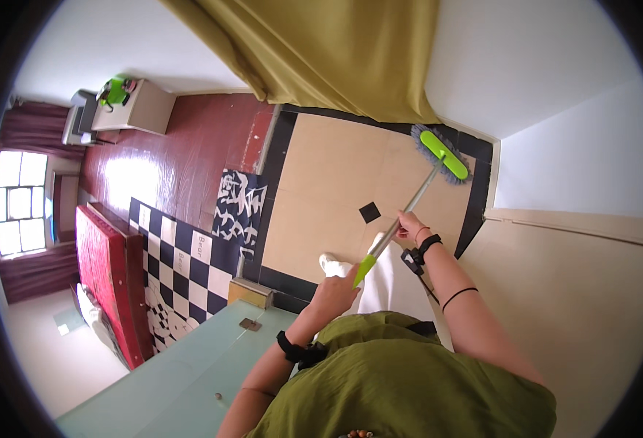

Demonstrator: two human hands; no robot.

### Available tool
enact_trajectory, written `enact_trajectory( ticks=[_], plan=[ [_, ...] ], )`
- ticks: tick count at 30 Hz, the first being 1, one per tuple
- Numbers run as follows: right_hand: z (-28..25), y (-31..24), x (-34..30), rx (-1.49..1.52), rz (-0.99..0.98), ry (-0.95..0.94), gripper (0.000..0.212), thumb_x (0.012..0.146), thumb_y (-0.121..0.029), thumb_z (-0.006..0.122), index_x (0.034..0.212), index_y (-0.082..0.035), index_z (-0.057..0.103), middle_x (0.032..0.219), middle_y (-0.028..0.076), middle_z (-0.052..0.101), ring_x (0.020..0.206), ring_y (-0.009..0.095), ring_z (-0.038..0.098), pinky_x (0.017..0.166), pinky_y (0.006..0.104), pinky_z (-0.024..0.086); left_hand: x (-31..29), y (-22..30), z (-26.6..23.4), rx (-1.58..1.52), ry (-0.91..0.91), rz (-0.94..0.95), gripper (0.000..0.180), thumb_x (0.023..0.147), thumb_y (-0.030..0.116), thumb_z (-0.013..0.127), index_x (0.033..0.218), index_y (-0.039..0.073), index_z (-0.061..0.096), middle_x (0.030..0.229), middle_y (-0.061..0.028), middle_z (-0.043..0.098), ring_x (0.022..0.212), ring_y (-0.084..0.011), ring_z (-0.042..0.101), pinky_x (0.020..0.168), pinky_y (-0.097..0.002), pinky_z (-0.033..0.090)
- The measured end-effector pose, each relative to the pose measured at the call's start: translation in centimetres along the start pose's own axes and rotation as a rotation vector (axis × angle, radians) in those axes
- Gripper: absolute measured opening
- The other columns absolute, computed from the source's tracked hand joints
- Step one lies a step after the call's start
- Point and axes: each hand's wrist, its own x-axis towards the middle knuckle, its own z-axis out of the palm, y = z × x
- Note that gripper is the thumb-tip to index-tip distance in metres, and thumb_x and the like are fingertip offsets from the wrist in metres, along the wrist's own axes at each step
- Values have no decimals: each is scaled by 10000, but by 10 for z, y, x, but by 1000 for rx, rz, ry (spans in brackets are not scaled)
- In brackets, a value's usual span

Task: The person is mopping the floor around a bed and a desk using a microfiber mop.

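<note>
A dust mop (pixel 425 186) with a silver pole runs from my waist toward the far right corner of the tiled floor. Its bright green head with a grey fringe lies on the dark border tiles by the wall. My left hand (pixel 334 296) is closed round the green grip at the near end. Farther up the pole, my right hand (pixel 411 227) grips the silver shaft. Both wrists wear black straps, and a small dark device hangs by the right one.
A mustard curtain (pixel 336 58) hangs down to the far floor edge. White walls and a door (pixel 569 292) stand at right. A pale green glass door (pixel 190 372) is at near left. Beyond the sill lie a checkered mat (pixel 190 266), a red-sided bed (pixel 113 285) and a desk (pixel 146 108).
</note>
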Motion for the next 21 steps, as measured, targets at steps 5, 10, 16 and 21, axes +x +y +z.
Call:
enact_trajectory(
  ticks=[5, 10, 16, 21],
  plan=[
    [65, 13, -17, -64, 128, -212, 256, 820, -269, 448, 633, -108, 519, 526, 30, 500, 410, 147, 458, 412, 290, 427, -64, -30, -45, 39, 61, -92, 502, 833, 273, 560, 1280, 115, 394, 613, -176, 574, 623, -372, 566, 582, -467, 441],
    [204, 54, -80, -58, 150, -490, 300, 849, -280, 450, 638, -82, 529, 526, 37, 514, 436, 154, 517, 448, 290, 474, -181, -59, -102, -192, 22, -518, 436, 796, 239, 615, 1204, 150, 493, 561, -98, 571, 584, -294, 580, 568, -403, 443],
    [322, 69, -136, -207, 221, -706, 322, 841, -291, 493, 658, -34, 553, 556, 60, 541, 481, 152, 551, 465, 293, 502, -278, -38, -118, -133, 221, -683, 350, 798, 235, 626, 1099, 77, 548, 485, -63, 561, 492, -241, 587, 514, -340, 455],
    [381, 71, -144, -341, 149, -708, 325, 814, -278, 529, 613, -25, 565, 526, 68, 536, 447, 158, 539, 468, 292, 505, -287, -34, -101, -246, 369, -830, 340, 809, 265, 627, 1071, 58, 563, 410, -18, 522, 407, -204, 565, 482, -299, 461]
  ],
)
